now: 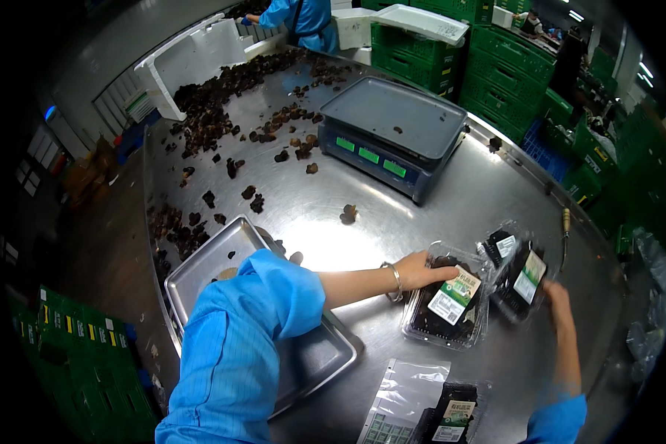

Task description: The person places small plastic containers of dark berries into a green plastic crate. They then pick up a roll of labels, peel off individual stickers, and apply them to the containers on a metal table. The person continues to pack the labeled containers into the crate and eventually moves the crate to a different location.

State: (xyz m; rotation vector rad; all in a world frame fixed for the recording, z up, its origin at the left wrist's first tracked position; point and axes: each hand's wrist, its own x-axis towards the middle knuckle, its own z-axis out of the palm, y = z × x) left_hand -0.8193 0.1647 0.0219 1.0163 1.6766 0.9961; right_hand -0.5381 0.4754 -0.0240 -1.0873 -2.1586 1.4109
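Note:
My left hand (pixel 420 271) is closed on the upper left side of a clear plastic clamshell box (pixel 422 325), its thumb lying at the top of the label (pixel 455 294). Dark brown mushroom-like pieces fill this box. To its right, a second labelled clamshell box (pixel 508 292) of dark pieces is tilted, and my right hand (pixel 559 300), a little blurred, grips its right side. Partly behind that one lies another labelled box (pixel 505 244). Nearer to me, a further labelled box (pixel 455 411) rests beside a sheet of labels (pixel 399 392).
A metal tray (pixel 325 362) lies under my left forearm. Loose dark pieces (pixel 207 111) spread over the far left of the steel table (pixel 392 229). Beyond stand a weighing scale (pixel 392 118), a white foam box (pixel 200 55), green crates (pixel 503 70) and a person in blue (pixel 314 22). A wooden-handled tool (pixel 566 222) lies at right.

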